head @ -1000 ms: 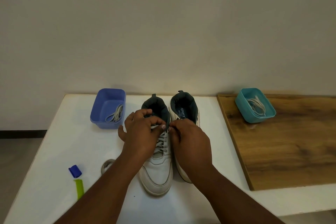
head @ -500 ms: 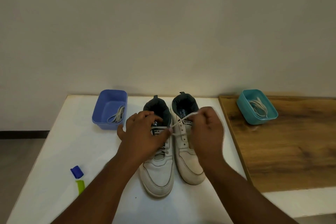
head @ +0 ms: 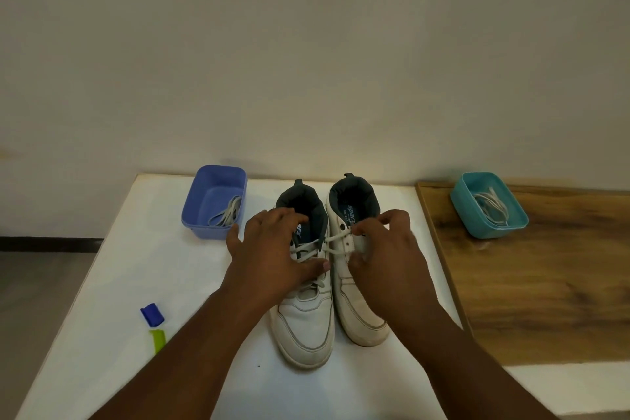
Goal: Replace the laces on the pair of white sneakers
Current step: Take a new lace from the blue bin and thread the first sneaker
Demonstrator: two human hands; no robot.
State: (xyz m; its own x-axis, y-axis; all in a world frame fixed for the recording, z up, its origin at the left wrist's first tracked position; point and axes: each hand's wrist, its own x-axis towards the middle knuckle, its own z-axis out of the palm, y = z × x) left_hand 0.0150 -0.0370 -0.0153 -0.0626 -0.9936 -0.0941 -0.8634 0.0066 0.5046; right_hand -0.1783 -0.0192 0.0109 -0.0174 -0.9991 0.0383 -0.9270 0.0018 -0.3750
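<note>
Head view: right hand (head: 385,259) fingers pinch lace (head: 335,237), left hand (head: 272,256) lies flat on left sneaker (head: 305,300); hard pull risks dragging it sideways.

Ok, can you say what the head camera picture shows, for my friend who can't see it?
A person's right hand pinches a white lace coming off the left sneaker, while the left hand rests on that shoe. Both white sneakers sit on a white table, with a blue tub and a teal tub of laces nearby.
</note>
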